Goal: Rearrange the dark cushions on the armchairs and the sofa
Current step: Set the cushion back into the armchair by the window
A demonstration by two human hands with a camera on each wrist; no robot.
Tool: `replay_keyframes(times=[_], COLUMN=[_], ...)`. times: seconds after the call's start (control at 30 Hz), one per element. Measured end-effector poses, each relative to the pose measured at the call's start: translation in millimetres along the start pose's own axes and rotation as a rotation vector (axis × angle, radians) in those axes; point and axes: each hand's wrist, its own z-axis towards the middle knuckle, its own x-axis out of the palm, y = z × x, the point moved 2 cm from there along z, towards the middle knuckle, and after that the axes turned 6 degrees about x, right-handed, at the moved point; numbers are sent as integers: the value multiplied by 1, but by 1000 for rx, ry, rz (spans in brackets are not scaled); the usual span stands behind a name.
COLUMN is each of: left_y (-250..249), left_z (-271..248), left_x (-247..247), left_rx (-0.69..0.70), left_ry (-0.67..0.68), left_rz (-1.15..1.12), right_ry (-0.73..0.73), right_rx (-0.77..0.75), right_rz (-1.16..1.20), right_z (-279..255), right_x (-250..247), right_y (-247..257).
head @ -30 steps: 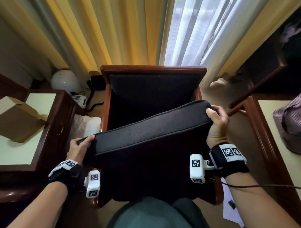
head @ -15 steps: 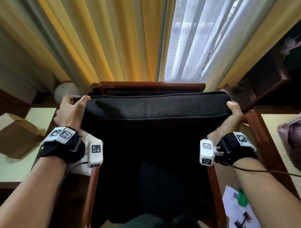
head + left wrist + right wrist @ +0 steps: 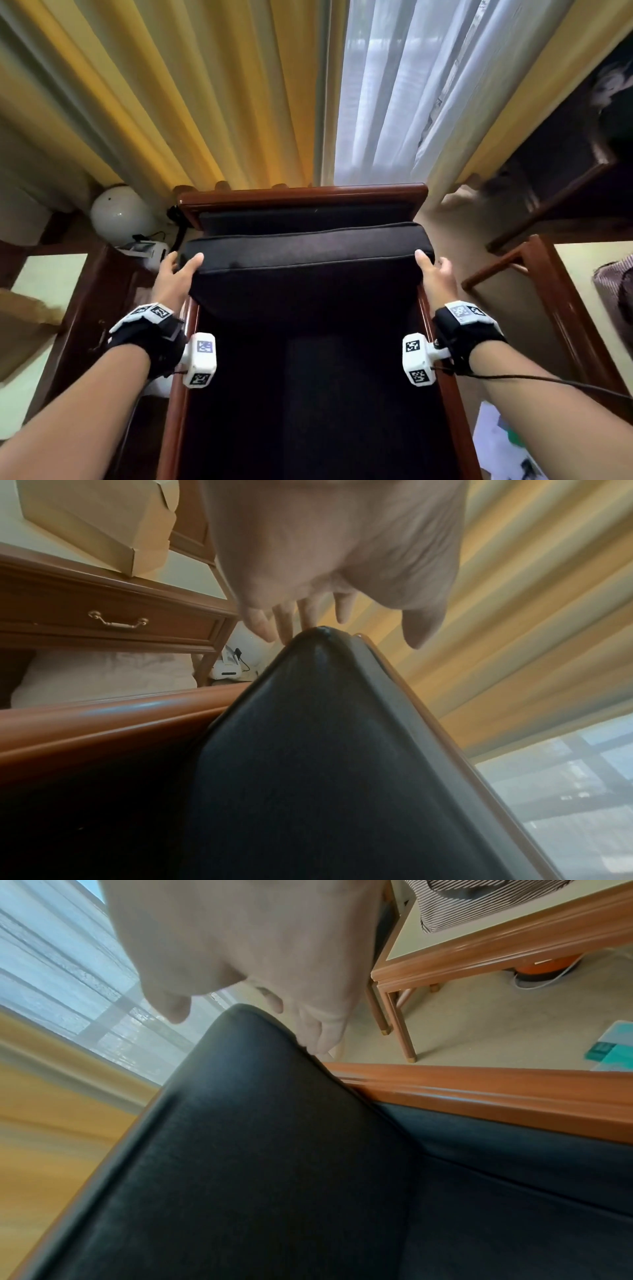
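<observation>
A dark cushion (image 3: 308, 253) stands upright against the back of the wooden armchair (image 3: 301, 197), above its dark seat (image 3: 308, 394). My left hand (image 3: 178, 270) is at the cushion's top left corner, thumb lying on the front face and fingers straight beside it. In the left wrist view the fingertips (image 3: 284, 631) just touch the cushion's corner (image 3: 322, 631). My right hand (image 3: 433, 274) is at the top right corner with its fingers straight too. The right wrist view shows the fingers (image 3: 322, 1034) lying along the side of the cushion (image 3: 257, 1123), not curled round it.
A wooden side table with a drawer (image 3: 78, 308) and a cardboard box (image 3: 20, 329) stand left of the chair, a white dome (image 3: 120, 212) behind them. Another wooden table (image 3: 565, 308) with striped cloth (image 3: 616, 291) is on the right. Papers (image 3: 500, 445) lie on the floor. Curtains hang behind.
The cushion was raised level in both fists, then set down upright against the chair back. Both hands have loosened from gripping its corners to lying straight beside them.
</observation>
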Motion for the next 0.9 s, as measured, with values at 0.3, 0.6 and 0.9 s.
replay_keyframes(times=[0.3,0.6,0.9], left_y=[15,32,19], left_z=[18,-22,-36], left_x=[5,0,0], left_rx=[38,-343,-506], left_ry=[-2,5,113], left_rz=[242,-324,-281], right_ry=[8,207,145], right_rx=[-73,295,431], right_rz=[-64,11,-8], right_z=[19,17,15], right_x=[16,-27,-12], right_y=[18,-12,4])
